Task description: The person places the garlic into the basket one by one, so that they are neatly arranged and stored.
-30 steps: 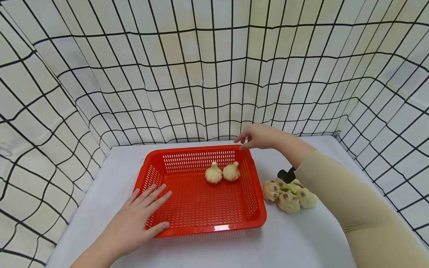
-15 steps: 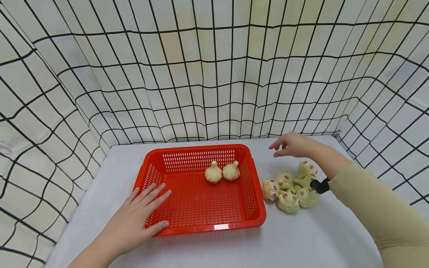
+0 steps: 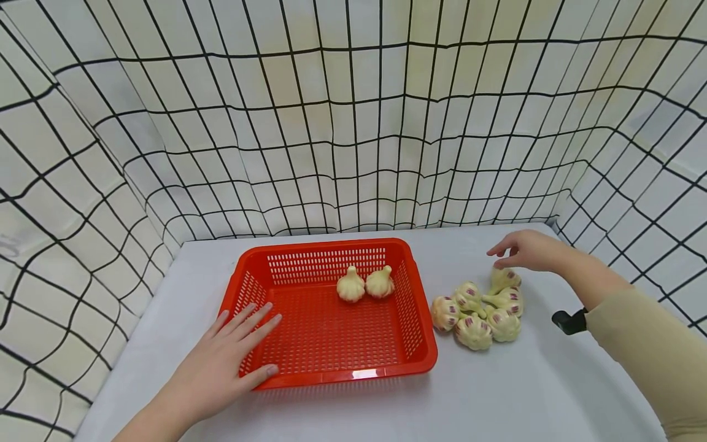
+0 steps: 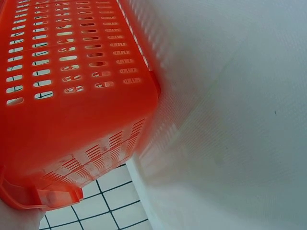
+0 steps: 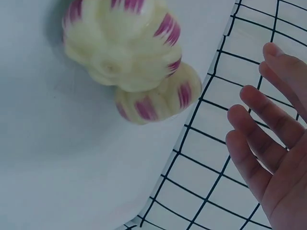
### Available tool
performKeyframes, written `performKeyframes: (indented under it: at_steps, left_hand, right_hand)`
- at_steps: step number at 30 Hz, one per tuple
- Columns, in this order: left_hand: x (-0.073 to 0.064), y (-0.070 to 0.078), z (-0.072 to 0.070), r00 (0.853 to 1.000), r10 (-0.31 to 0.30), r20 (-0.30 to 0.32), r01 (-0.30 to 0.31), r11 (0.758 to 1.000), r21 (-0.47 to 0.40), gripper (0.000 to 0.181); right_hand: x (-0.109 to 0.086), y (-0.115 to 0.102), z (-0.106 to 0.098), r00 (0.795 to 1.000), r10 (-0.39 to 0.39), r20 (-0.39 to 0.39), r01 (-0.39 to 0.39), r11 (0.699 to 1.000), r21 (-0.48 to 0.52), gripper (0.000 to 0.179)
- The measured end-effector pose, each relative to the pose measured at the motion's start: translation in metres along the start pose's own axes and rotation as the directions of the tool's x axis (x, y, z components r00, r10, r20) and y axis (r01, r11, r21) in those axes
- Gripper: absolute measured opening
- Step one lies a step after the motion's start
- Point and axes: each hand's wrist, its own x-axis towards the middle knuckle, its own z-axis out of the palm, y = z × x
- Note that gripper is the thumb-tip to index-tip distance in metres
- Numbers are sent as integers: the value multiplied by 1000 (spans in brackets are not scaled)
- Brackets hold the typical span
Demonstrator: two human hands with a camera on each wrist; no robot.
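Note:
A red perforated plastic basket (image 3: 342,377) stands on the white table. My left hand (image 3: 212,371) rests with spread fingers over its near left corner and holds nothing. Inside, toward the back right, two garlic bulbs (image 3: 350,286) sit side by side. Several more purple-streaked garlic bulbs (image 3: 474,332) lie bunched on the table to the right of the basket. Over the farthest bulb of that bunch (image 3: 505,282) is my right hand (image 3: 533,250), fingers loosely bent. The right wrist view has its fingers (image 5: 252,158) apart from a large, close garlic bulb (image 5: 124,43).
White walls overlaid with black grid netting (image 3: 375,147) rise behind the table and on both sides. White tabletop (image 3: 486,399) extends in front of the basket and bulbs. A black strap piece (image 3: 569,321) shows at the right sleeve (image 3: 635,337).
My right hand has moved right, from the basket's far right corner to over the garlic bunch, uncovering bulbs its sleeve hid. My left hand, the basket and its two bulbs stay put.

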Motion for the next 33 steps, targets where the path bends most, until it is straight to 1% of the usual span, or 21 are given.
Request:
performKeyframes:
  at_steps: [3, 6, 10, 15, 21, 27, 33]
  left_hand:
    - [-1, 0, 0, 1000, -1, -3, 1, 1000, 4, 77]
    - [-1, 0, 0, 1000, -3, 0, 3, 1000, 5, 77]
    - [0, 0, 0, 1000, -8, 4, 8, 1000, 2, 77]
    - [0, 0, 0, 1000, -9, 6, 9, 1000, -2, 77]
    - [0, 0, -1, 1000, -11, 9, 11, 1000, -8, 77]
    - [0, 1, -1, 1000, -14, 12, 14, 1000, -7, 77]
    - [0, 1, 0, 1000, -17, 13, 17, 1000, -3, 77]
  right_hand:
    - [-2, 5, 2, 1000, 16, 20, -16, 1000, -2, 36]
    - [-3, 10, 4, 997, 34, 63, -33, 999, -10, 42]
    - [-3, 18, 10, 991, 77, 110, -76, 997, -11, 49]
    - [-3, 23, 16, 982, 125, 141, -127, 992, 6, 53]
    - [-1, 23, 22, 980, 141, 141, -144, 990, 12, 57]
    - [8, 23, 28, 978, 160, 137, -164, 986, 15, 57]
    - [16, 19, 32, 986, 107, 130, -112, 993, 27, 54]
